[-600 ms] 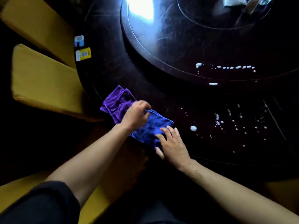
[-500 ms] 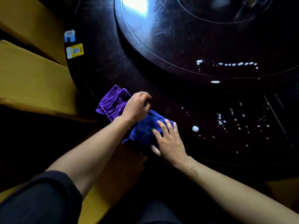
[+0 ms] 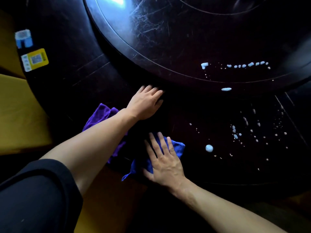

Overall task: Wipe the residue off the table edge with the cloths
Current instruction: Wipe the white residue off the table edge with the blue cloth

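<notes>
A blue cloth (image 3: 176, 147) lies at the near edge of the dark round table (image 3: 70, 81), and my right hand (image 3: 165, 163) presses flat on it with straight fingers. A purple cloth (image 3: 99, 115) lies just left of it, partly hidden under my left forearm. My left hand (image 3: 145, 103) reaches past the cloths with fingers stretched out, blurred, over bare table near the turntable rim. White residue shows as a round blob (image 3: 209, 148) and scattered drops (image 3: 252, 132) to the right of the blue cloth.
A raised dark turntable (image 3: 168, 39) fills the table's middle, with a line of white drops (image 3: 244, 65) and one smear (image 3: 226, 89) near its rim. A yellow tag (image 3: 35, 59) and a blue tag (image 3: 23, 38) lie at the far left. Yellow chair cushions (image 3: 18, 111) stand left.
My left hand let go of the purple cloth and moved forward toward the turntable with fingers opened. My right hand stays flat on the blue cloth. The camera moved closer.
</notes>
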### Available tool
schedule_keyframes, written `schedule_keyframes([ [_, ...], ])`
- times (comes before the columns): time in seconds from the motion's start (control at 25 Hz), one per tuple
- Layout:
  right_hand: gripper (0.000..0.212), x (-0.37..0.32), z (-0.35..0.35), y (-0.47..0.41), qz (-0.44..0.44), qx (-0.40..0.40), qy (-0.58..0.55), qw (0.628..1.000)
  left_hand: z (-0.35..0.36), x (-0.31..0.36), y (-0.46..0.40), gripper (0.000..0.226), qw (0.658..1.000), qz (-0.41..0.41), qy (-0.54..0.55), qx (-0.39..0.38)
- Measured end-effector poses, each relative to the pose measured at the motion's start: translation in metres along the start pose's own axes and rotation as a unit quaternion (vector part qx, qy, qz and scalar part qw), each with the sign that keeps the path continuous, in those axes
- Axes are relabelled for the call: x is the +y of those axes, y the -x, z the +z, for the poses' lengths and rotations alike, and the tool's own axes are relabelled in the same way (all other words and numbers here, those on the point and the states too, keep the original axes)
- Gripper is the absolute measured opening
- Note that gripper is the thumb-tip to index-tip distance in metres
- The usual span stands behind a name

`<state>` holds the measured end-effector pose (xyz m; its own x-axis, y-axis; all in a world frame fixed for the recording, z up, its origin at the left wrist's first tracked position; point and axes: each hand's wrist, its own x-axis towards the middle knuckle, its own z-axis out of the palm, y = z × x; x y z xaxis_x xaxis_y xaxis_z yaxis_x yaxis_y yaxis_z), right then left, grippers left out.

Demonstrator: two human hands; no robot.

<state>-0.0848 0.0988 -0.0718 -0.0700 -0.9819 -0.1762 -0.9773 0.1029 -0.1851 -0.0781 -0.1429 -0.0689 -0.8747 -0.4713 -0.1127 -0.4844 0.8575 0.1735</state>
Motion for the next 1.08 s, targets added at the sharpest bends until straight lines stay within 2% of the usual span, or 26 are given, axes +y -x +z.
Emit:
schedule_keyframes([
  [0.32,0.076,0.006,0.005,-0.004,-0.008,0.064,0.018,0.998,0.016,-0.015,-0.002,0.055,0.997,-0.004,-0.025,0.074],
  [0.48,0.072,0.008,0.002,-0.005,-0.014,0.08,0.022,0.996,0.013,-0.015,0.001,0.052,0.997,-0.008,-0.011,0.076],
  [0.72,0.081,0.014,0.007,0.007,0.051,0.133,-0.029,0.989,0.013,-0.017,0.0,0.051,0.997,-0.011,0.002,0.08],
  [0.88,0.092,0.011,0.009,0.009,0.053,0.127,-0.008,0.99,0.012,-0.017,-0.001,0.051,0.997,-0.017,0.01,0.08],
  [1.08,0.081,0.006,0.007,0.007,0.044,0.142,0.037,0.988,0.013,-0.015,0.0,0.051,0.996,-0.021,0.008,0.085],
])
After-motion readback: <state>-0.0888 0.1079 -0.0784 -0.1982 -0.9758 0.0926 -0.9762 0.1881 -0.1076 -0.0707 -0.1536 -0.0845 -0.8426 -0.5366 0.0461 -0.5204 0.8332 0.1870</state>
